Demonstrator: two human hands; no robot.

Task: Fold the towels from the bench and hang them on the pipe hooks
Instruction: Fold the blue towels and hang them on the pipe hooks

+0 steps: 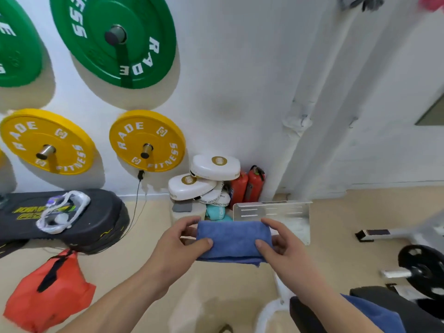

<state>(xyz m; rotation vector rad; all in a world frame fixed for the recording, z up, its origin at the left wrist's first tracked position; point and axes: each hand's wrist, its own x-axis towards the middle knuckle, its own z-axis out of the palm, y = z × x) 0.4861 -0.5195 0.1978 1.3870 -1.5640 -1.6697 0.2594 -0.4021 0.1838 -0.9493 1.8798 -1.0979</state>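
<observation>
I hold a folded blue towel (232, 240) in the air in front of me, above the floor. My left hand (182, 241) grips its left end, thumb on top and fingers behind. My right hand (280, 241) grips the right end the same way. A white pipe (310, 111) runs up the wall at the right; near the top edge a grey cloth (360, 2) and a pink cloth (432, 3) hang. Another blue towel (374, 313) lies on the black bench (408, 306) at the bottom right.
Green plates (115, 39) and yellow plates (146, 140) hang on the wall. White pads (206, 179), red extinguishers (247, 186) and a metal bracket (271, 210) stand in the corner. Black pads (72, 217) and an orange bag (50, 294) lie at left, a barbell (420, 270) at right.
</observation>
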